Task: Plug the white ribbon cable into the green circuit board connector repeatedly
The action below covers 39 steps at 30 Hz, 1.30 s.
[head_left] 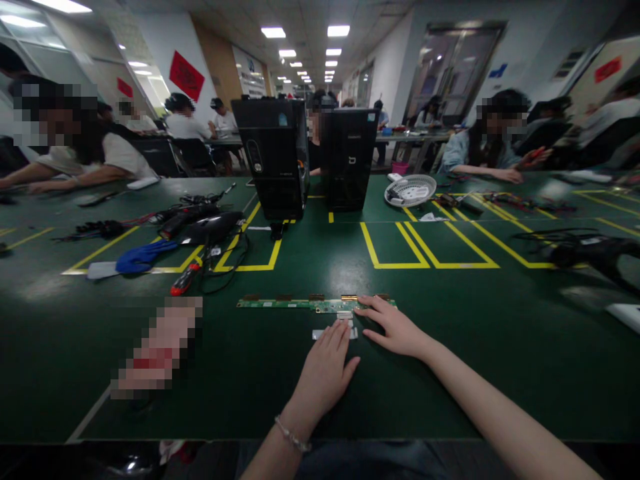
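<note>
L hand (325, 367): palm down, fingers together, extended fwd, not curled round anything; tips on/over a small pale strip (319, 335), just short of a whitish flat connector (345, 316). Exact contact under tips hidden, can't tell. Bracelet (293, 437) on L wrist.

R hand (393, 327): fingers spread, relaxed, no grasp; index + next tip appear to rest on the circuit board (277, 304), thumb off it, toward L hand.

Board: long, thin, green, flat on the table (475, 387), directly fwd of the hands. Long axis runs L–R, approx. parallel to the near table edge, so across the L fingers' line. R hand nearer, lying over the R end; L hand just short of the mid/R part, on the near side. L end free of both hands. Connector sits at the board's near edge, betw. the two hands' fingertips.

Further out: L side, red/blk-handled tool (186, 279), blue item (145, 257), tangle of blk cables (200, 220). Ahead, yellow tape outlines (400, 266), 2 blk PC towers (270, 160), white basket (425, 190) to their R. Co-workers seated beyond, both sides.
</note>
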Motion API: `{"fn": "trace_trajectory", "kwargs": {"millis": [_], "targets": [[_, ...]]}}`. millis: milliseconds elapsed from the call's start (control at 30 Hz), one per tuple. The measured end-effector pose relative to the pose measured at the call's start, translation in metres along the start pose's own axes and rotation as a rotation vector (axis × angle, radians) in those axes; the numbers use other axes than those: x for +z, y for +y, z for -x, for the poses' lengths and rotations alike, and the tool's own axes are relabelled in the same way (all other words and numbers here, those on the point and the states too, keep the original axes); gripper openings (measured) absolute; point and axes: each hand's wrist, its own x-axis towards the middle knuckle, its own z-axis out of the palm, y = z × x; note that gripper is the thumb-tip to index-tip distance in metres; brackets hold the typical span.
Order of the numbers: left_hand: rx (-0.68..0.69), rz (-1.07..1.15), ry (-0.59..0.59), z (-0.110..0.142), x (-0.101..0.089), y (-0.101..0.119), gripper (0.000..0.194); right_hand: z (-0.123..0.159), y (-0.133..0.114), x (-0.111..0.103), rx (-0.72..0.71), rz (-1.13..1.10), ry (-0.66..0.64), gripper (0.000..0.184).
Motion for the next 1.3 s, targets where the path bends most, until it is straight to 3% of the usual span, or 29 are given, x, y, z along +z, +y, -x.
{"fn": "trace_trajectory", "kwargs": {"millis": [600, 933, 1300], "targets": [[0.010, -0.001, -0.031, -0.002, -0.004, -0.003, 0.050, -0.001, -0.001, -0.003, 0.019, -0.015, -0.046, 0.048], [0.056, -0.002, -0.151, -0.006, -0.018, -0.017, 0.055, 0.000, 0.002, -0.004, 0.019, -0.047, -0.074, 0.050], [0.160, 0.031, -0.163, -0.010, -0.021, -0.034, 0.049, -0.002, 0.001, -0.008, 0.049, -0.064, -0.128, 0.052]]}}
